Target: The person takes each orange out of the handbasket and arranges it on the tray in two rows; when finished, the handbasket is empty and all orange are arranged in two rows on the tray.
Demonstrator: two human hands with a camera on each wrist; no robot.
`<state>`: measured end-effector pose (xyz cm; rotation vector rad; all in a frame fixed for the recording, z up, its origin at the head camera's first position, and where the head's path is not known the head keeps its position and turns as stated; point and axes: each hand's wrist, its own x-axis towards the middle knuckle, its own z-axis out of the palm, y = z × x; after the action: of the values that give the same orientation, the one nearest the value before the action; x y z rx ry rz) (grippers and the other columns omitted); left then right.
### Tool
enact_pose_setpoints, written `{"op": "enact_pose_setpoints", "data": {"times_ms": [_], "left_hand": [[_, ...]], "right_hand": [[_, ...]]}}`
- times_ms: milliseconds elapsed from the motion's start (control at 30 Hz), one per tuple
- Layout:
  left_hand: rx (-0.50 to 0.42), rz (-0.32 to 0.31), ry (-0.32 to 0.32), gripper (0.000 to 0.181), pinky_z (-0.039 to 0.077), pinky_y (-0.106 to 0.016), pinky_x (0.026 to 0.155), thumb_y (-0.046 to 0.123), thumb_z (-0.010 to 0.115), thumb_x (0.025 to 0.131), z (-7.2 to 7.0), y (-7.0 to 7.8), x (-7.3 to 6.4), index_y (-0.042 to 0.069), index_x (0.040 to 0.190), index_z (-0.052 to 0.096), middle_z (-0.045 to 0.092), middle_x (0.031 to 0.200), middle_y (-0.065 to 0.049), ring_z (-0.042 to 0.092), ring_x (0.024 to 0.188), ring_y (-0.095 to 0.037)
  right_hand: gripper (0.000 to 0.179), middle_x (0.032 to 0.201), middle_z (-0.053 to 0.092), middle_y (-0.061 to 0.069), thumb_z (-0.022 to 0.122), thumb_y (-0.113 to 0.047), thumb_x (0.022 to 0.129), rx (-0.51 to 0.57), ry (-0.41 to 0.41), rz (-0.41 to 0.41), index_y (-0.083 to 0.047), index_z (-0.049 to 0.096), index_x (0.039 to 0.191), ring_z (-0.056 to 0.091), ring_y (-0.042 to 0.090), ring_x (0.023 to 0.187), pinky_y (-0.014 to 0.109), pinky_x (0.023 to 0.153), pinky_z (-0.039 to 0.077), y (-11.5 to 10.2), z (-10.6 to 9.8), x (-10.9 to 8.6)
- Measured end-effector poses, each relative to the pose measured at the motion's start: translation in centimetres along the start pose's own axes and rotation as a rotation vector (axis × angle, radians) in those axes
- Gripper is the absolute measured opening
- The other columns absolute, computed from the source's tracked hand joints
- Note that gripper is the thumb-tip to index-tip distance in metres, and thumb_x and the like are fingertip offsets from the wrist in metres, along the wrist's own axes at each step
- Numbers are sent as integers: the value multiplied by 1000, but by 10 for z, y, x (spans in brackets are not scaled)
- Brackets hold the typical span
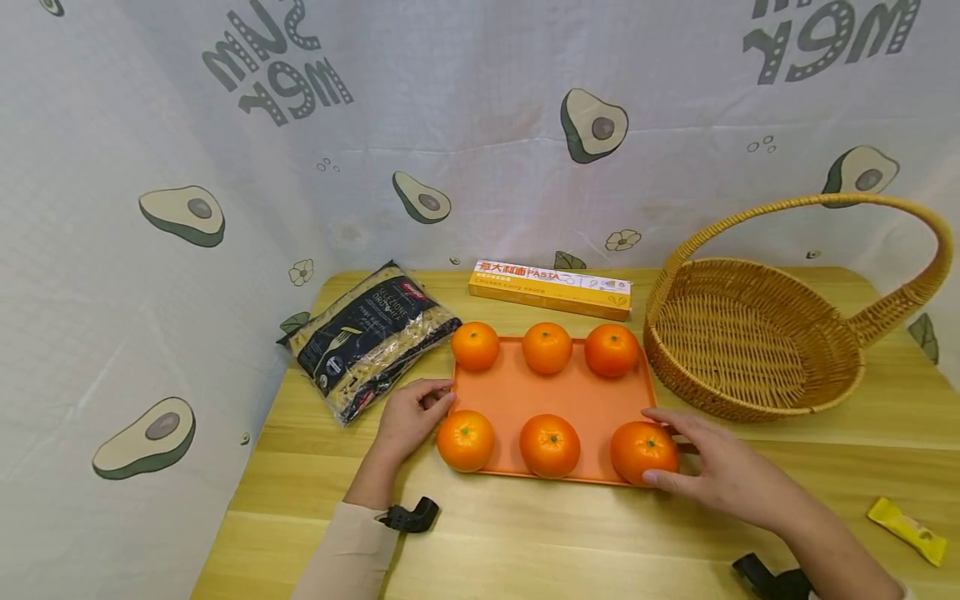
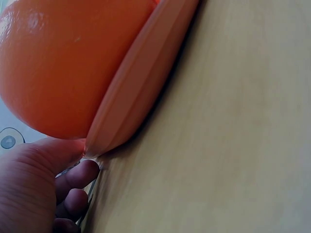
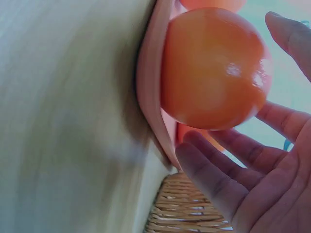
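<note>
An orange tray (image 1: 517, 400) lies on the wooden table with several oranges in two rows, one row along its back edge and one along its front. My left hand (image 1: 411, 419) grips the tray's left rim, thumb on top beside the front-left orange (image 1: 466, 441). In the left wrist view, the fingers (image 2: 80, 174) of that hand are bent below the tray's corner. My right hand (image 1: 723, 471) is around the front-right orange (image 1: 643, 452), fingers spread along its far side. The right wrist view shows the thumb (image 3: 291, 41) standing apart from that orange's skin.
A wicker basket (image 1: 750, 404) with a tall handle stands right of the tray. Behind the tray lies a yellow pasta box (image 1: 551, 290), and at the back left a bag of pasta (image 1: 371, 337). A yellow wrapped bar (image 1: 907, 531) lies at the right edge.
</note>
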<state>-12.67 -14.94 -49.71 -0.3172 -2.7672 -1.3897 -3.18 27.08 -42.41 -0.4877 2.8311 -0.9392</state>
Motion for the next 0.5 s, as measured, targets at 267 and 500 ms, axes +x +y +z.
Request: {"op": "enact_pose_setpoints", "data": {"times_ms": [267,500], "left_hand": [[18,-33,-1,27,49,-23,69,29,75,95,-5,-1,-2,19,120,77,71,92,3,58,76,-9],[59,5,83,29,53,-25,71,23,75,94,-28,11,-4,12,121,77,75,96,-3,64,79,-13]], "right_hand": [[68,132,65,11,89,-28,80,-100,172,-100,-9,59,139,67,6,103,28,80,60,0,-17,-3],[57,127,68,17,84,-27,85,-227,271,-46,-8,63,135,71,25,97,31,79,58,10,-55,0]]}}
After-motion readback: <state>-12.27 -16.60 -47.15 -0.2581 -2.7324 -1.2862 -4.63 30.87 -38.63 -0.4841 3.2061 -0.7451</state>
